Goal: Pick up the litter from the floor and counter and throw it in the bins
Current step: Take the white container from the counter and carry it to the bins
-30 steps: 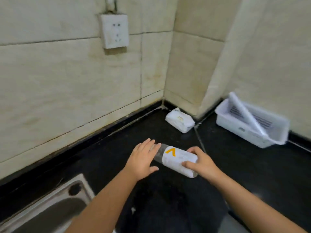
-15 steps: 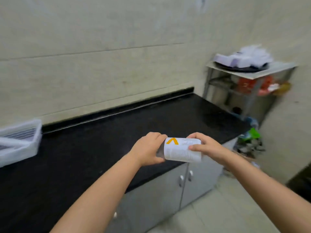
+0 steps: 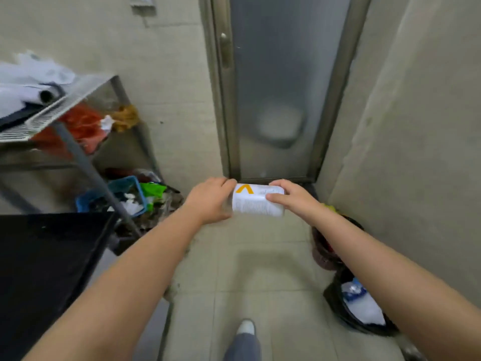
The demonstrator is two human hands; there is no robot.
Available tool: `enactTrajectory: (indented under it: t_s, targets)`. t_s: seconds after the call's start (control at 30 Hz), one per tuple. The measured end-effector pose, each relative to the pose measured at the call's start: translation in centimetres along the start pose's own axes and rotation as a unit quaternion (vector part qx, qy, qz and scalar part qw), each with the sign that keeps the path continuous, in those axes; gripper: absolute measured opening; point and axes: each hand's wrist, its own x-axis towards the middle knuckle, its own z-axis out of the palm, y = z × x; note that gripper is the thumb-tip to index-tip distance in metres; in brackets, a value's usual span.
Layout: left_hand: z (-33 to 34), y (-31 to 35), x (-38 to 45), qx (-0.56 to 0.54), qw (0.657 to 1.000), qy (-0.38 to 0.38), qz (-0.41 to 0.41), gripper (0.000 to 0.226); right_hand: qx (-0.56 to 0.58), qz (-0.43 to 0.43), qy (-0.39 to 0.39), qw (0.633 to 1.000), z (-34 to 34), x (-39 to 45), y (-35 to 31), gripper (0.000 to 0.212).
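I hold a plastic bottle (image 3: 256, 201) with a white label and an orange mark sideways at chest height over the tiled floor. My left hand (image 3: 209, 200) is closed around its cap end. My right hand (image 3: 289, 195) grips its base end. Two bins stand on the floor to the right, partly hidden by my right arm: a dark reddish bin (image 3: 324, 252) further off and a black bin (image 3: 364, 312) with white and blue litter inside nearer to me.
The black counter's corner (image 3: 52, 256) is at lower left. A metal rack (image 3: 65, 118) with clutter stands beyond it, with a blue basket (image 3: 125, 185) and a litter pile at its foot. A frosted glass door (image 3: 281, 87) is straight ahead. My shoe (image 3: 246, 327) shows below.
The bottle was lifted off the counter with both hands. The view has swung right from the counter corner to the door and floor bins, the bottle still held between both hands.
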Motion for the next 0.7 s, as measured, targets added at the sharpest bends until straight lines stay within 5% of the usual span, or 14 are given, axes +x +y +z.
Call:
enactTrajectory:
  t_s: [0.2,0.33,0.53,0.7]
  targets:
    - [2.0,3.9,16.8,0.033,0.984,-0.015,0.173,0.054,-0.146,0.056,0.101,0.983,-9.4,6.2,5.2,0.033]
    - [4.4,7.8,25.6,0.041,0.965,-0.050,0.254,0.051,-0.148,0.112,0.145,0.972,-13.6,8.1,9.6,0.040]
    - [12.4,16.7,35.5,0.042,0.938,-0.131,0.319,0.062,-0.170,0.231,0.163,0.944,-19.2,10.1,19.6,0.071]
    - [22.8,21.7,42.5,0.009,0.931,-0.196,0.308,0.064,-0.130,0.292,0.139,0.937,-23.7,14.3,30.4,0.070]
